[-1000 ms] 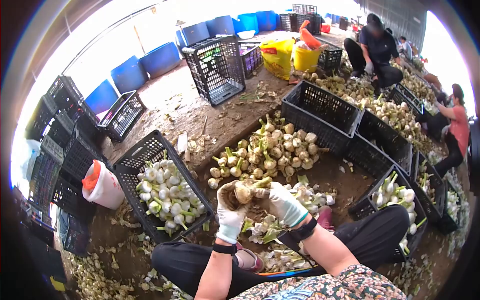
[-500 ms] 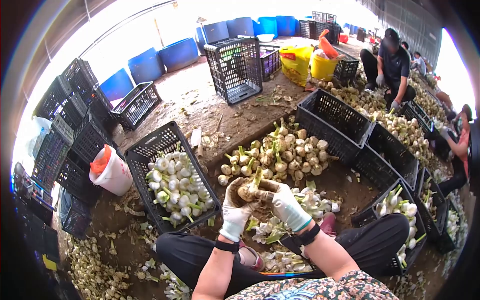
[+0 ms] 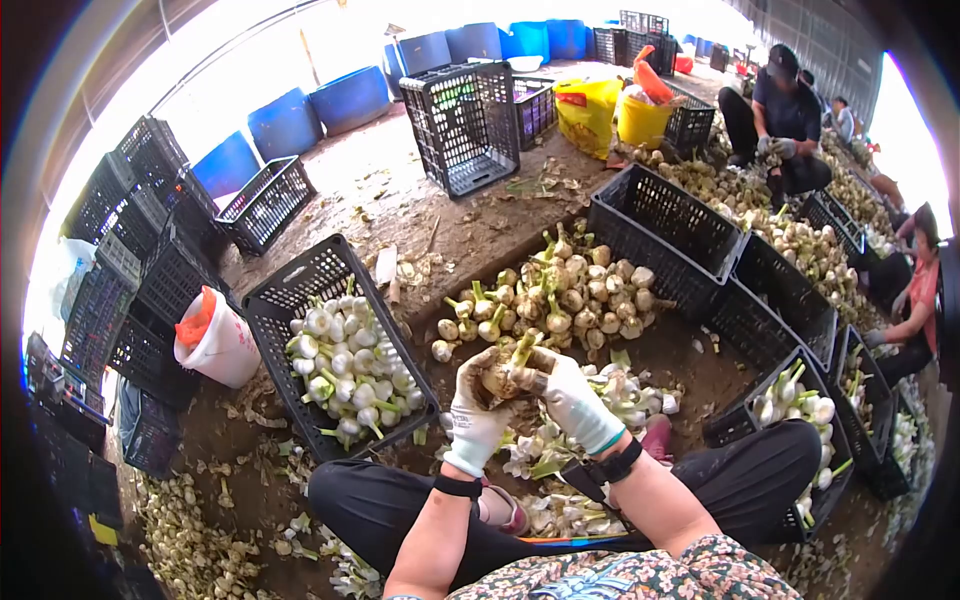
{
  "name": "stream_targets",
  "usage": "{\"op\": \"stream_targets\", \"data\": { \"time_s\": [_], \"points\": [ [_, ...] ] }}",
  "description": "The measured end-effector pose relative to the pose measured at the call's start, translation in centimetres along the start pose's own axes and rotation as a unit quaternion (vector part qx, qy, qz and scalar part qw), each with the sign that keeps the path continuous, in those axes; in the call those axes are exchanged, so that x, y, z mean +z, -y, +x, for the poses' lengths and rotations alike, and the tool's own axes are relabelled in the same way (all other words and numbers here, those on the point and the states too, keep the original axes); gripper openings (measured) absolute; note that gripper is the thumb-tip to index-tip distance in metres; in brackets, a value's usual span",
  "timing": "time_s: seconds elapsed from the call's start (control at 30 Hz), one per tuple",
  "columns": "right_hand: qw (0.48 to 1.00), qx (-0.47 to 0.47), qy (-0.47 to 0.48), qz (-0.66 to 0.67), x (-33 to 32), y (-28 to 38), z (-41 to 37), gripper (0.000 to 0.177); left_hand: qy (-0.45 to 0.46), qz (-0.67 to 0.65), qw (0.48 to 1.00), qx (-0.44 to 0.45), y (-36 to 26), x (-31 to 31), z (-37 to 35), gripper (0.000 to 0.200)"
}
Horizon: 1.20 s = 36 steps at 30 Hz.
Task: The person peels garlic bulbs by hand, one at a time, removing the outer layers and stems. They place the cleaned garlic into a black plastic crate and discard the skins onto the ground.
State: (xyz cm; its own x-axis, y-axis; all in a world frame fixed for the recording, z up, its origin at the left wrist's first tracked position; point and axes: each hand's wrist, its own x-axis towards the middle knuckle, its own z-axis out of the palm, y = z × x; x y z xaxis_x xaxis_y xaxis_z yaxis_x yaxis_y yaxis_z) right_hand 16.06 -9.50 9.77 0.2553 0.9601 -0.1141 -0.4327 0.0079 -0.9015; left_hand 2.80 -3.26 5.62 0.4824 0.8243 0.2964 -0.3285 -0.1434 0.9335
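Note:
A garlic bulb (image 3: pixel 497 379) with dirty outer skin and a short green stem is between my two gloved hands. My left hand (image 3: pixel 474 408) wraps round the bulb from the left. The fingers of my right hand (image 3: pixel 566 392) press against its right side. Beyond my hands lies a heap of unpeeled garlic bulbs (image 3: pixel 590 290) on the soil. To the left, a black crate (image 3: pixel 262 350) holds cleaner white garlic bulbs (image 3: pixel 350 365). Peeled-off skins and leaves (image 3: pixel 560 455) lie below my hands, between my legs.
Black crates (image 3: pixel 672 228) stand at the right, one with white garlic (image 3: pixel 795 400). A white bucket (image 3: pixel 228 350) and stacked crates are at the left. Yellow containers (image 3: pixel 642 122) and blue barrels (image 3: pixel 350 100) stand farther back. Co-workers (image 3: pixel 790 110) sit at the right.
My right-hand fingers have shifted over the bulb, which has turned slightly. The view has moved a little. The co-worker at the back has brought both hands together.

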Motion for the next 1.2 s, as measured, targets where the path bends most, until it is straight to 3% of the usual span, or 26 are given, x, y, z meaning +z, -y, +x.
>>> {"op": "stream_targets", "data": {
  "time_s": [0.03,0.17,0.4,0.5,0.57,0.6,0.63,0.7,0.73,0.8,0.87,0.9,0.97,1.07,1.1,1.13,1.17,1.2],
  "points": [
    [0.998,-0.03,-0.006,-0.055,0.0,-0.1,0.1,0.029,0.001,0.0,1.0,-0.002,0.3,-0.1,-0.1,0.079],
    [1.0,0.01,0.006,0.027,-0.3,-0.3,0.0,0.028,-0.006,-0.07,0.997,-0.025,0.6,-0.3,0.0,0.079],
    [1.0,-0.007,0.006,0.03,-1.4,-0.3,-0.1,0.03,-0.018,-0.156,0.984,-0.087,0.3,-0.1,-0.2,0.079],
    [0.999,0.012,-0.001,-0.049,-1.9,0.6,-0.3,0.027,-0.001,-0.181,0.981,-0.077,0.3,-0.1,-0.3,0.072],
    [0.971,-0.187,0.049,-0.14,-3.8,-1.2,0.9,0.039,0.013,-0.202,0.977,-0.071,-0.3,-0.3,-0.3,0.068],
    [0.959,-0.218,0.055,-0.175,-4.5,-1.2,1.0,0.051,0.026,-0.253,0.958,-0.131,-1.1,-0.2,-0.3,0.064],
    [0.959,-0.218,0.054,-0.175,-4.9,-1.4,1.0,0.051,0.041,-0.302,0.933,-0.19,-1.6,-0.1,-0.2,0.063],
    [0.983,-0.129,0.051,-0.124,-5.0,-1.1,0.9,0.042,0.065,-0.3,0.929,-0.205,-0.9,0.1,-0.5,0.063],
    [0.984,-0.057,0.043,-0.161,-4.7,-0.5,0.3,0.032,0.048,-0.295,0.932,-0.207,-0.7,0.4,-0.6,0.063],
    [0.974,-0.057,0.02,-0.217,-3.7,0.8,-0.7,0.03,0.031,-0.291,0.933,-0.211,-0.1,1.0,-1.0,0.063],
    [0.977,-0.029,-0.008,-0.211,-3.1,0.3,-0.8,0.029,0.031,-0.164,0.971,-0.169,0.8,1.2,-1.4,0.062],
    [0.983,-0.059,-0.027,-0.174,-3.0,-0.5,-0.6,0.025,0.031,-0.098,0.984,-0.146,0.6,1.4,-1.3,0.061],
    [0.985,-0.089,-0.044,-0.137,-3.4,-1.6,-0.4,0.022,0.037,-0.278,0.93,-0.237,-0.3,0.4,-0.8,0.057],
    [0.991,-0.108,-0.045,-0.065,-3.1,-1.7,-0.8,0.02,0.071,-0.337,0.881,-0.325,0.4,-1.1,-0.3,0.054],
    [0.97,-0.141,-0.081,-0.178,-2.8,-1.6,-1.0,0.023,0.012,-0.176,0.958,-0.228,0.7,0.2,-0.6,0.053],
    [0.934,-0.172,-0.116,-0.29,-2.7,-1.5,-1.1,0.027,-0.049,-0.008,0.992,-0.12,1.0,1.2,-0.7,0.052],
    [0.934,-0.172,-0.116,-0.291,-2.8,-1.3,-1.0,0.027,-0.05,0.043,0.996,-0.055,1.5,1.4,-1.1,0.054],
    [0.961,-0.118,-0.083,-0.238,-2.9,-1.2,-0.9,0.029,-0.047,-0.018,0.994,-0.092,1.0,1.3,-1.0,0.055]
  ]
}}
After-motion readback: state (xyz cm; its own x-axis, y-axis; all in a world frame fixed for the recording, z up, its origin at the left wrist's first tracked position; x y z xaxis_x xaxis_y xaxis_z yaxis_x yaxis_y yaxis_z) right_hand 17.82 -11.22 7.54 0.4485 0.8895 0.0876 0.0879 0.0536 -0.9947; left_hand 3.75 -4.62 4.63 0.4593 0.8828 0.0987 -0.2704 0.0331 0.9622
